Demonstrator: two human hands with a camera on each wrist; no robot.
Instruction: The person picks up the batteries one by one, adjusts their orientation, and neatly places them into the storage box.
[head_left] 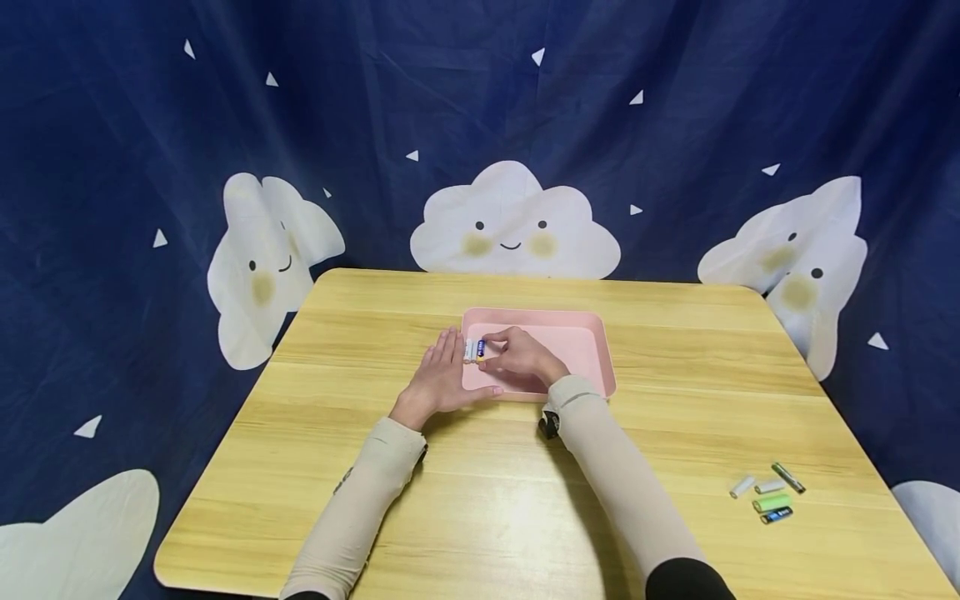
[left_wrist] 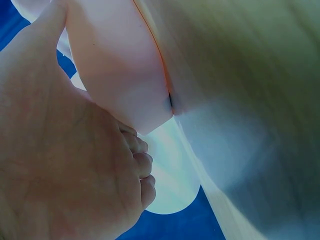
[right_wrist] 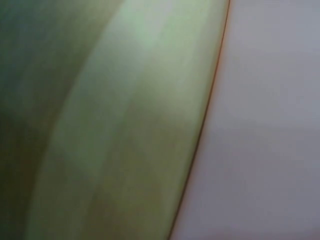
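In the head view a pink tray sits toward the back of the table. My right hand reaches into it and pinches a blue battery by its two ends, thumb near and forefinger far. A white battery lies alongside it, close to the tray's left wall. Against that wall rests my left hand, fingers straight and thumb stretched along the front rim. The left wrist view shows the left hand beside the tray's outer wall. No hand appears in the right wrist view, only tray wall and tabletop.
Several loose batteries lie at the table's front right: a green battery, a blue-and-black battery, a dark green battery and two white ones. The wooden table has rounded corners. A dark blue curtain with clouds hangs behind it.
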